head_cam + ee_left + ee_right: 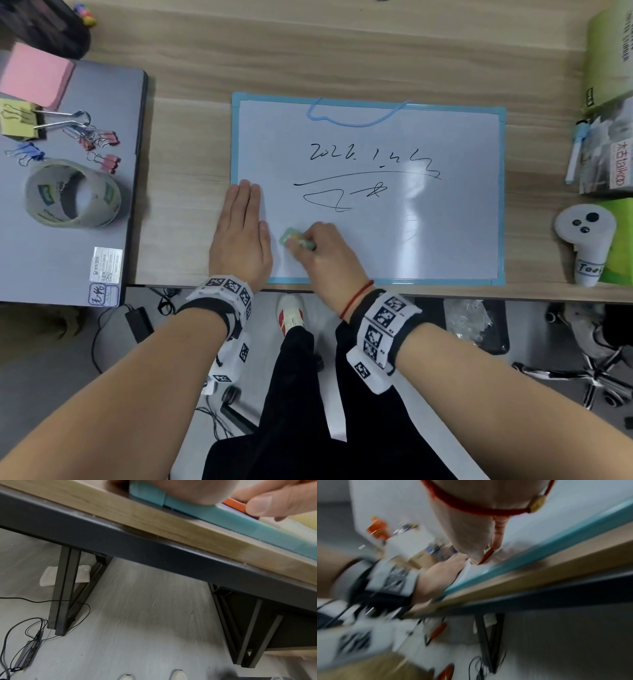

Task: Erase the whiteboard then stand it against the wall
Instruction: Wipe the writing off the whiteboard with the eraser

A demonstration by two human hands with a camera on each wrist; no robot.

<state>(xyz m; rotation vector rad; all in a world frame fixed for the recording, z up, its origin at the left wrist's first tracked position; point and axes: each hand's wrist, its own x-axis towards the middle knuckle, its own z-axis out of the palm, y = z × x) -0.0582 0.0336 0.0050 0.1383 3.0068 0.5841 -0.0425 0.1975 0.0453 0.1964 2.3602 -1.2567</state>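
Note:
A whiteboard (428, 233) with a light blue frame (223, 516) lies flat on the wooden desk, with black handwriting in its middle and a blue cord loop (356, 114) at its top edge. My left hand (241, 236) lies flat, fingers straight, pressing the board's left edge near the lower corner. My right hand (322, 246) grips a small green eraser (293, 237) against the board's lower left area, below the writing. An orange side of the eraser (235, 505) shows in the left wrist view; the right wrist view is blurred.
A closed grey laptop (51, 212) at the left carries a tape roll (73, 193), binder clips (99, 140) and pink sticky notes (36, 73). At the right stand a green box (609, 51), a marker (575, 150) and a white controller (585, 236). The desk edge runs just below the board.

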